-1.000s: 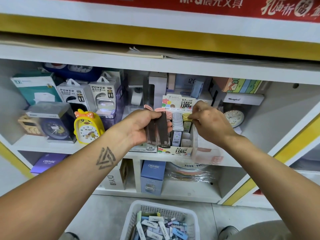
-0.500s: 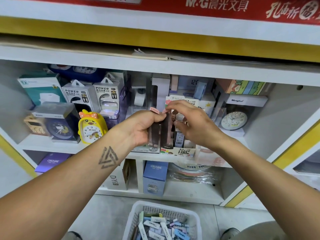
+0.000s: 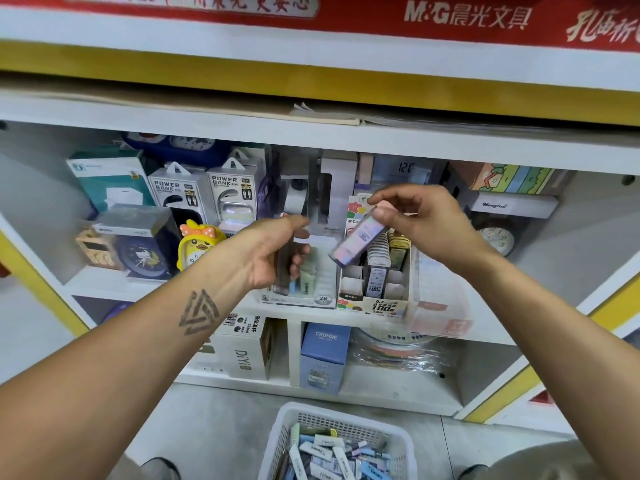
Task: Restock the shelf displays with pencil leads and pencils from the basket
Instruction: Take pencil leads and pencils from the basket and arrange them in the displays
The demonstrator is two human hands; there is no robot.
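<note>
My left hand point(image 3: 277, 251) grips a dark lead case point(image 3: 283, 271) upright in front of the clear 2B display box point(image 3: 304, 296). My right hand point(image 3: 419, 223) pinches a pale purple lead case point(image 3: 356, 237) by its top end, tilted, above the 0.7 lead display box point(image 3: 377, 299). That box has several cases standing in its slots, with bare slots at the front. A white basket point(image 3: 287, 441) on the floor below holds several lead cases point(image 3: 332, 455).
The shelf also carries power bank packs point(image 3: 207, 192), a yellow duck clock point(image 3: 197, 247), a blue clock point(image 3: 142, 254), a white clock point(image 3: 498, 237) and boxes. A lower shelf holds a DiYi8 box point(image 3: 246, 348) and a blue CRUHRE box point(image 3: 323, 355). My shoes flank the basket.
My right hand took one lead case from the bunch in my left hand and carried it right, over the 0.7 display box. My left hand lowered slightly.
</note>
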